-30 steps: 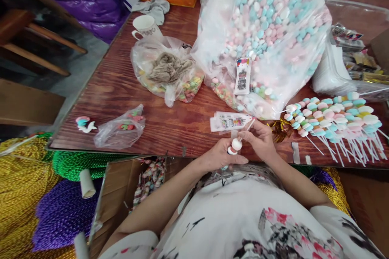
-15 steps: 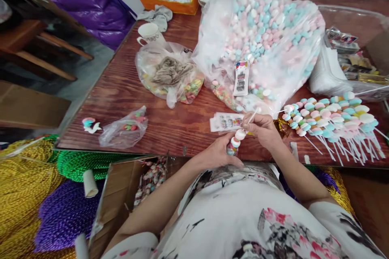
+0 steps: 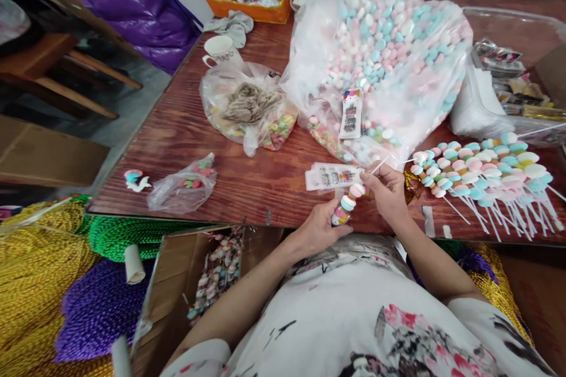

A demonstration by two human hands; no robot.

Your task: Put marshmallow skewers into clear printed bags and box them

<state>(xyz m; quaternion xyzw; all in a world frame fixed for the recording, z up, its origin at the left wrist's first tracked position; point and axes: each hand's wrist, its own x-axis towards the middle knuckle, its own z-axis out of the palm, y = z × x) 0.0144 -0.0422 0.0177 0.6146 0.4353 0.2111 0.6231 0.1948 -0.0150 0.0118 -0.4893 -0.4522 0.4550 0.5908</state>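
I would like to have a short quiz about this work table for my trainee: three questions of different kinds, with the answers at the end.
1. True or false: the pile of marshmallow-like skewers lies on the right side of the table.
2. What colour is the tray at the back? A) green B) orange C) purple
3. Which hand pinches the bare white stick end of the held skewer?

Key: 1. True. 2. B. 3. The right hand; the left hand holds the end with coloured pieces.

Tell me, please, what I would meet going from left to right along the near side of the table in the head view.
White tail-shaped piece, small clear bag, left hand, right hand, pile of pastel-beaded sticks.
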